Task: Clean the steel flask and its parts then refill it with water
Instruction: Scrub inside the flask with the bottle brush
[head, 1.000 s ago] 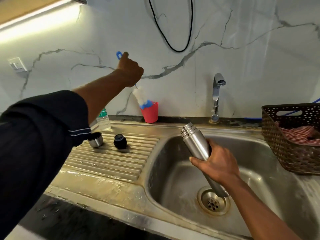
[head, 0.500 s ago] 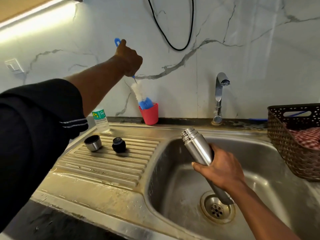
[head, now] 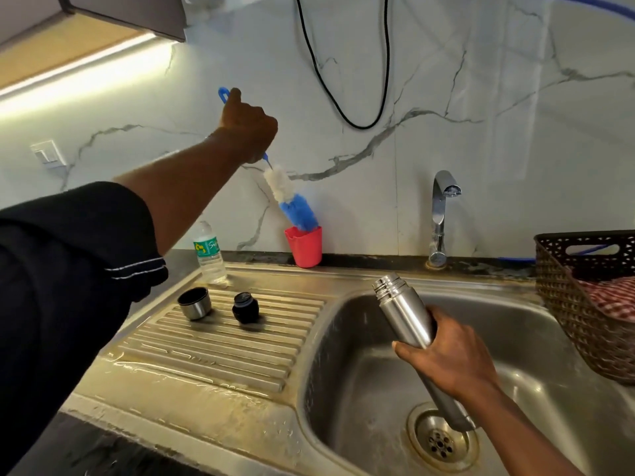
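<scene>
My right hand (head: 446, 362) grips the open steel flask (head: 403, 310) by its middle, tilted over the sink basin (head: 360, 389) with its mouth up and to the left. My left hand (head: 249, 125) is raised near the wall, closed on the blue handle of a bottle brush (head: 292, 201). The brush's blue and white bristles are almost out of the red cup (head: 304, 247), only the tip still inside. On the ribbed drainboard (head: 223, 345) stand the steel cup lid (head: 194, 303) and the black stopper (head: 245, 307).
A small plastic water bottle (head: 208, 254) stands at the back of the drainboard. The tap (head: 441, 214) rises behind the basin. A brown woven basket (head: 594, 304) with a checked cloth sits at the right. A black cable hangs on the marble wall.
My left hand has lifted the brush higher, drawing its bristles nearly out of the red cup. The flask in my right hand has stayed over the basin.
</scene>
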